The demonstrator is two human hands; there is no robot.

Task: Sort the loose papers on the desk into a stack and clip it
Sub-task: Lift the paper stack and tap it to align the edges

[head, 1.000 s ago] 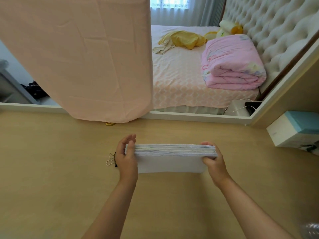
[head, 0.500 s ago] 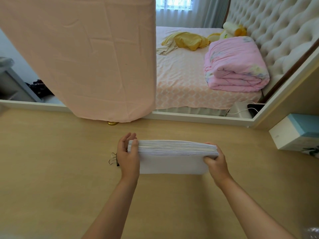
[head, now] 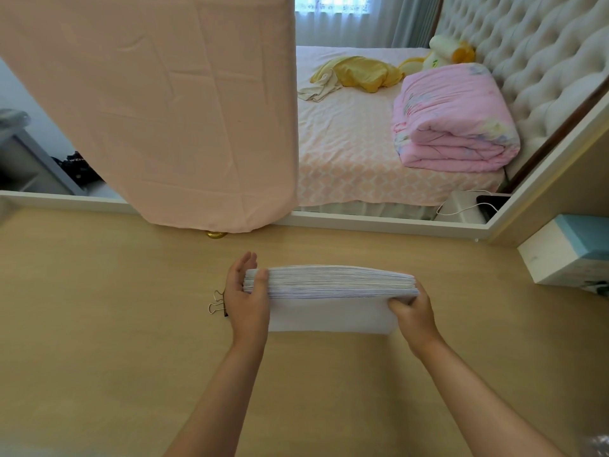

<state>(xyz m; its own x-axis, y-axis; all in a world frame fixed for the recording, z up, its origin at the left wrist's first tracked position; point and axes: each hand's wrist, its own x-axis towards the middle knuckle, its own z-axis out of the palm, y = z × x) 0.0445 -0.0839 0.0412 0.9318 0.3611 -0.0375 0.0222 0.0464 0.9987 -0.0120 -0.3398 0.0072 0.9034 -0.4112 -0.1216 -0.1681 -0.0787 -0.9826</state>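
Paper stack [head: 329, 291] held on its long edge on the desk [head: 99, 324], at the centre of the frame, its sheet edges turned upward. The stack's left end is pinched by the left hand [head: 247, 301], thumb in front and fingers behind; its right end is gripped by the right hand [head: 413, 313], fingers curled. A binder clip [head: 216, 303] is seen on the desk just left of the left hand, partly hidden by it. A pink cloth [head: 164, 110] hangs at upper left.
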